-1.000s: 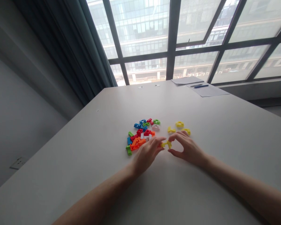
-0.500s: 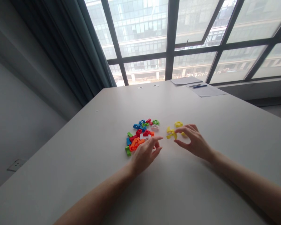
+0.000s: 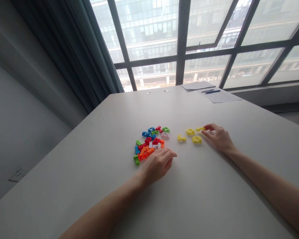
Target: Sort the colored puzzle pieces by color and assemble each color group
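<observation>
The right hand (image 3: 218, 138) is pinching the right end of a yellow piece (image 3: 200, 128) between thumb and forefinger. That piece is forming the far right corner of a loose yellow group on the white table (image 3: 189, 199); whether its underside is touching the table, one cannot tell. Three more yellow pieces are lying close by: a second piece (image 3: 190, 132) just to its left, a third piece (image 3: 196, 139) on the near side, and a fourth piece (image 3: 181, 138) at the left end, nearest the pile.

The left hand (image 3: 157, 165) is hovering or resting low at the near right edge of the pile; which of the two, one cannot tell. Its fingers are bending loosely and pointing right, with nothing visible in them; whether thumb and fingers are meeting is not showing clearly. An orange piece (image 3: 150, 151) is lying just beyond its knuckles.

The pile is spreading to the left of the yellow group, mixing several colors. A green piece (image 3: 136, 160) is marking its near left end, a white piece (image 3: 150, 145) is sitting in the middle, and a blue piece (image 3: 146, 134) and a red piece (image 3: 158, 129) are lying toward the far side. A pale piece (image 3: 165, 135) is facing the yellow group across a gap.

At the table's far right, a pen (image 3: 212, 91) is lying on paper (image 3: 224, 97).
</observation>
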Demonstrator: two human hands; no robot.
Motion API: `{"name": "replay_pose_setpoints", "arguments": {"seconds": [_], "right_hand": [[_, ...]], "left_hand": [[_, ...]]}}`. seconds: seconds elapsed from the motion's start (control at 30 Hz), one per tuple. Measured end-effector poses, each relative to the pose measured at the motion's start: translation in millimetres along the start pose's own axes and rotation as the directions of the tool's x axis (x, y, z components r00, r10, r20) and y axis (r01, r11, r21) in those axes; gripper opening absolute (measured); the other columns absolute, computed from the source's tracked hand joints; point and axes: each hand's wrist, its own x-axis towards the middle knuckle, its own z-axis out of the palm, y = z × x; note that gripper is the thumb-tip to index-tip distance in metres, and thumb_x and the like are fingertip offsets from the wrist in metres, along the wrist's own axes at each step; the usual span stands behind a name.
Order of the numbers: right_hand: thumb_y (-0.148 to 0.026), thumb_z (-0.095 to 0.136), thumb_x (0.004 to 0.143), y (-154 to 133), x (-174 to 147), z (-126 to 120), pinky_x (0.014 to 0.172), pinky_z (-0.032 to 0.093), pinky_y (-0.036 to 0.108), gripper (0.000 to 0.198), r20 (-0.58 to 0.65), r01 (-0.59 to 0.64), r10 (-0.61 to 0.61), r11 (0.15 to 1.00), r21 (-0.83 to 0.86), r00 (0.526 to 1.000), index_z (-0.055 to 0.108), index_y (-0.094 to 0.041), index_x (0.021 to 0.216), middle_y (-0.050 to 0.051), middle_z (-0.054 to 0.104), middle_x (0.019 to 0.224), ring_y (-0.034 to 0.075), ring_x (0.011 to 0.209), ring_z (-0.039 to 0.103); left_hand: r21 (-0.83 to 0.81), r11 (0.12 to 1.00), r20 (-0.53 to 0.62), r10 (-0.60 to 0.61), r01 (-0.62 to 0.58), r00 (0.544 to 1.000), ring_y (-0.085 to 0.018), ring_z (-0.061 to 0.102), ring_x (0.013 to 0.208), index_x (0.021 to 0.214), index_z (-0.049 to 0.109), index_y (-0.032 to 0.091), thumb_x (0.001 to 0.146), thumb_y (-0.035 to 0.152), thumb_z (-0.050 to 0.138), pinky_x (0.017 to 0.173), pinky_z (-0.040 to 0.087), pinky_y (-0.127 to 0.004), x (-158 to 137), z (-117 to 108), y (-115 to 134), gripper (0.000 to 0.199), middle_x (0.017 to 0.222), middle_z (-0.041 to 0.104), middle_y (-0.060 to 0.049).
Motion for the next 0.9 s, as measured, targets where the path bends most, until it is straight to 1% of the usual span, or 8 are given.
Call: {"name": "replay_pose_setpoints", "arguments": {"seconds": [0.17, 0.27, 0.4, 0.53, 0.63, 0.7, 0.77, 0.9], "right_hand": [[-0.050, 0.057, 0.077, -3, -1, 2, 0.081, 0.042, 0.048, 0.032, -0.007, 0.052, -0.053, 0.992, -0.115, 0.999, 0.065, -0.023, 0.092, 0.009, 0.071, 0.094, 0.034, 0.098, 0.061], [-0.050, 0.054, 0.080, -2, -1, 3, 0.082, 0.041, 0.048, 0.033, 0.015, 0.074, -0.073, 0.989, -0.127, 0.997, 0.065, -0.023, 0.095, 0.009, 0.070, 0.101, 0.034, 0.100, 0.059], [-0.050, 0.049, 0.084, -1, 1, 4, 0.081, 0.041, 0.048, 0.034, 0.004, 0.080, -0.080, 0.994, -0.074, 0.997, 0.065, -0.022, 0.094, 0.009, 0.069, 0.098, 0.031, 0.095, 0.061], [-0.043, 0.046, 0.086, -4, 1, 0, 0.084, 0.044, 0.046, 0.029, -0.050, 0.153, -0.152, 0.988, 0.031, 0.987, 0.064, -0.020, 0.089, 0.010, 0.068, 0.092, 0.028, 0.091, 0.061], [-0.040, 0.048, 0.087, -9, 0, -6, 0.084, 0.047, 0.043, 0.024, -0.043, 0.232, -0.228, 0.965, 0.121, 0.973, 0.063, -0.021, 0.088, 0.009, 0.068, 0.090, 0.026, 0.089, 0.061], [-0.040, 0.049, 0.088, -11, -2, -8, 0.085, 0.047, 0.043, 0.023, -0.004, 0.283, -0.286, 0.947, 0.155, 0.958, 0.062, -0.022, 0.090, 0.008, 0.068, 0.091, 0.026, 0.092, 0.061], [-0.042, 0.051, 0.088, -14, -4, -9, 0.091, 0.045, 0.045, 0.023, 0.060, 0.345, -0.355, 0.929, 0.134, 0.933, 0.062, -0.023, 0.097, 0.008, 0.068, 0.101, 0.027, 0.101, 0.060], [-0.045, 0.052, 0.088, -18, -10, -6, 0.103, 0.034, 0.053, 0.043, 0.227, 0.472, -0.468, 0.881, 0.040, 0.854, 0.050, -0.029, 0.129, 0.007, 0.058, 0.134, 0.032, 0.130, 0.043]], "left_hand": [[0.031, 0.999, 0.031, 0.043, -0.044, 0.999, -0.019, 0.062, 0.097, 0.105, 0.057, 0.018, 0.090, 0.007, 0.044, 0.086, 0.053, -0.034, 1, 1, 1, 0.023, 0.105, 0.066, -0.008], [0.034, 0.998, 0.062, 0.043, -0.045, 0.997, -0.021, 0.061, 0.101, 0.107, 0.056, 0.018, 0.089, 0.007, 0.045, 0.089, 0.053, -0.038, 6, -1, 3, 0.024, 0.110, 0.063, -0.010], [-0.090, 0.991, 0.031, -0.095, 0.098, 0.995, -0.024, 0.055, 0.117, 0.117, 0.050, 0.017, 0.086, 0.006, 0.047, 0.099, 0.050, -0.042, 27, 0, 7, 0.032, 0.122, 0.055, -0.013], [-0.208, 0.948, -0.052, -0.256, 0.240, 0.965, -0.026, 0.053, 0.120, 0.122, 0.045, 0.016, 0.087, 0.010, 0.049, 0.102, 0.049, -0.045, 57, 17, 8, 0.036, 0.125, 0.052, -0.016], [-0.122, 0.953, -0.049, -0.285, 0.277, 0.957, -0.029, 0.044, 0.131, 0.126, 0.041, 0.014, 0.086, 0.011, 0.050, 0.110, 0.040, -0.050, 70, 36, 5, 0.041, 0.135, 0.046, -0.019], [-0.033, 0.955, 0.014, -0.294, 0.294, 0.956, -0.030, 0.040, 0.136, 0.131, 0.038, 0.014, 0.086, 0.012, 0.051, 0.112, 0.037, -0.050, 72, 45, 3, 0.047, 0.142, 0.041, -0.019], [0.016, 0.956, 0.075, -0.293, 0.293, 0.953, -0.029, 0.040, 0.136, 0.135, 0.035, 0.014, 0.087, 0.014, 0.051, 0.114, 0.035, -0.048, 69, 50, 2, 0.050, 0.143, 0.042, -0.019], [0.052, 0.959, 0.100, -0.283, 0.279, 0.954, -0.027, 0.041, 0.136, 0.135, 0.036, 0.013, 0.089, 0.015, 0.047, 0.115, 0.035, -0.044, 64, 50, 1, 0.047, 0.142, 0.046, -0.018]]}}
